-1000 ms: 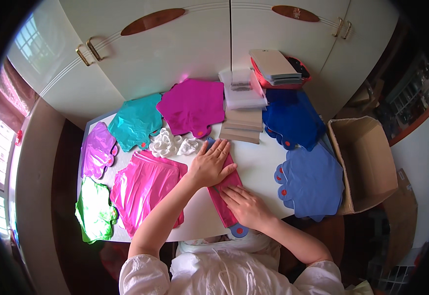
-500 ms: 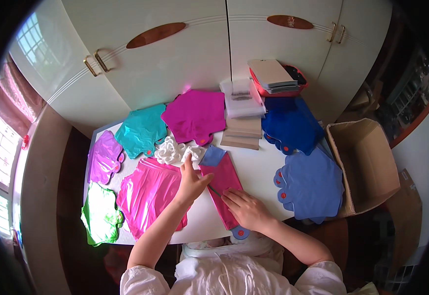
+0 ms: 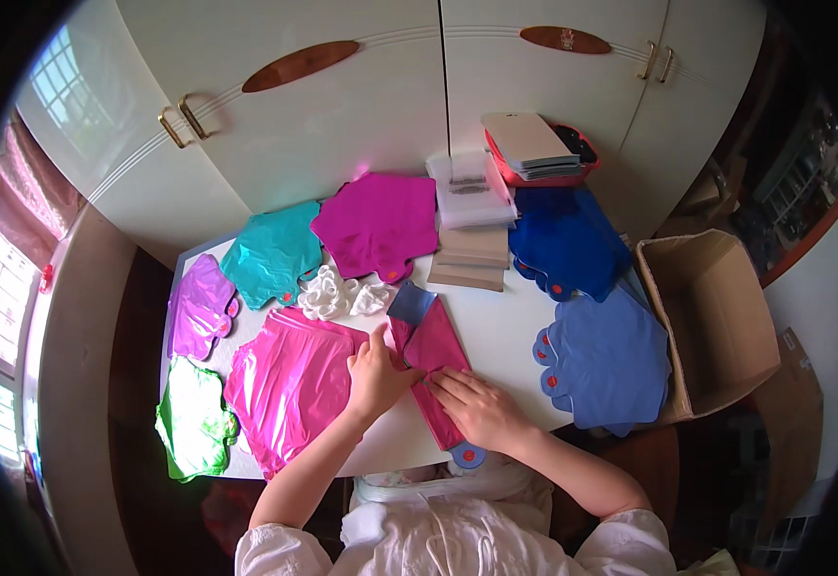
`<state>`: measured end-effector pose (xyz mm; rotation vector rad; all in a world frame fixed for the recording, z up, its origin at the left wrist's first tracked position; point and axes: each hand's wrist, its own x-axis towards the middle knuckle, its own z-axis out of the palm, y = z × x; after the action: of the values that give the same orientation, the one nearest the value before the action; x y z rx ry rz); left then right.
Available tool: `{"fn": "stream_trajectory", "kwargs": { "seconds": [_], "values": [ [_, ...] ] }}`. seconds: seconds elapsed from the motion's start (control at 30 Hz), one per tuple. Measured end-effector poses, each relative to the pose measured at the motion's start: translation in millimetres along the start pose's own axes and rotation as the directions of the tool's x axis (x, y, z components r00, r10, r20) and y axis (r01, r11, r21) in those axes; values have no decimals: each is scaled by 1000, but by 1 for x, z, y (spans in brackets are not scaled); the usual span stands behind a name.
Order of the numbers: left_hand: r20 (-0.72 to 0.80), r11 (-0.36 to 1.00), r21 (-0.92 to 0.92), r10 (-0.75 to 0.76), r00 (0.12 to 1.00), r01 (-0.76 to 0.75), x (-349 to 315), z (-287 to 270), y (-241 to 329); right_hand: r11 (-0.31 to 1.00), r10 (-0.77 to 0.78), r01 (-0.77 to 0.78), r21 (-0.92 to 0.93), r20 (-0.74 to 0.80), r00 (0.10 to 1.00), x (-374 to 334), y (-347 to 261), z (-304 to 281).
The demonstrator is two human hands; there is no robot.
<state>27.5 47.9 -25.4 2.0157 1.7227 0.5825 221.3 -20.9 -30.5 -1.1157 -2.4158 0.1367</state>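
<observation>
A pink foil piece, folded into a long strip [image 3: 435,339], lies on the white table with a blue foil piece [image 3: 411,303] showing at its far end and a blue rounded tab with a red dot [image 3: 468,455] at its near end. My left hand [image 3: 373,377] is closed on the strip's left edge, which lifts and creases at the fingers. Stretched out flat, my right hand [image 3: 481,408] rests on the strip's near half. Left of my left hand spreads a larger shiny pink foil stack [image 3: 289,384]. Beyond it sit bundles of white ribbon [image 3: 328,293].
Around the table [image 3: 510,360] lie flat foil stacks: purple [image 3: 201,309], green [image 3: 191,422], teal [image 3: 270,254], magenta [image 3: 376,226], dark blue [image 3: 573,245] and light blue [image 3: 611,360]. Cards [image 3: 467,259], clear bags [image 3: 472,192] and a red basket [image 3: 587,173] stand behind; an open cardboard box [image 3: 717,331] is at right.
My left hand has drawn back toward me from beside the white ribbon and taken hold of the pink strip's left edge, lifting it. My right hand stays pressed on the strip.
</observation>
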Motion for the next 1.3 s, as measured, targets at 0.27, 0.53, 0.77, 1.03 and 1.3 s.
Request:
{"fn": "stream_trajectory", "kwargs": {
  "seconds": [0.27,0.53,0.77,1.03,1.3],
  "values": [
    [52,989,66,133,990,-136,-4,-4,-7,1000,-5,5,11,11,1000,1,0,3],
    [0,971,34,237,971,-237,-16,2,-5,1000,-22,22,-4,32,999,3,0,1],
    [-73,946,83,321,944,-315,-20,2,-3,998,55,-55,-31,-9,998,4,-5,-4],
    [-140,911,113,409,902,-396,-23,1,0,988,137,-140,-62,-59,989,0,-6,-7],
    [-118,926,7,376,919,-378,-23,3,-3,986,141,-147,-72,-81,987,-2,-6,-4]
  ]
}}
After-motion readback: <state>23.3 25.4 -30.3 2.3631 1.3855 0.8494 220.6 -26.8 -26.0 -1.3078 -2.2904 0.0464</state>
